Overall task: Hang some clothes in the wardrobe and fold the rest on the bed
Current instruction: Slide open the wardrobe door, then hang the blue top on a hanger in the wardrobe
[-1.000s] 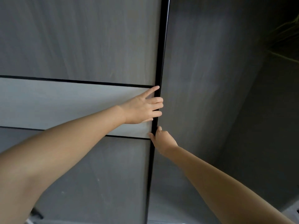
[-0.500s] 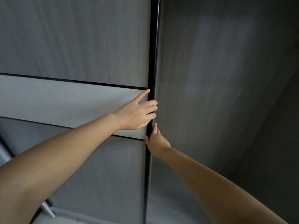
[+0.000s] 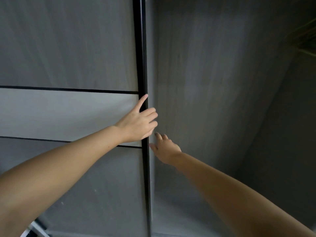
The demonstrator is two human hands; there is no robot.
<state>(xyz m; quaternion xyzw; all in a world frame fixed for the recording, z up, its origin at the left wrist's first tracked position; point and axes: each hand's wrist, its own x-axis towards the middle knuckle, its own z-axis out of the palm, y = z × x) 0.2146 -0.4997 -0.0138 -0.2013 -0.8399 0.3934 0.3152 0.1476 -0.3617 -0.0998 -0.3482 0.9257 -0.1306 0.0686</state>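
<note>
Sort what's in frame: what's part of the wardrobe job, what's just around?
In the job:
- grey wood-grain sliding wardrobe door with a pale band
- its black vertical edge frame
- left hand, fingers curled over that edge
- right hand, just below, by the edge
- dark grey panel behind the door

Just around:
- white object at bottom left, too cropped to identify
- greenish streaks at top right, unclear

Dim grey wood-grain panels, black trim

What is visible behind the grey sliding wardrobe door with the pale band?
Behind the grey sliding wardrobe door, only a dark grey inner panel shows beside its black edge. Anything behind the door itself is covered; no clothes are visible.
</note>
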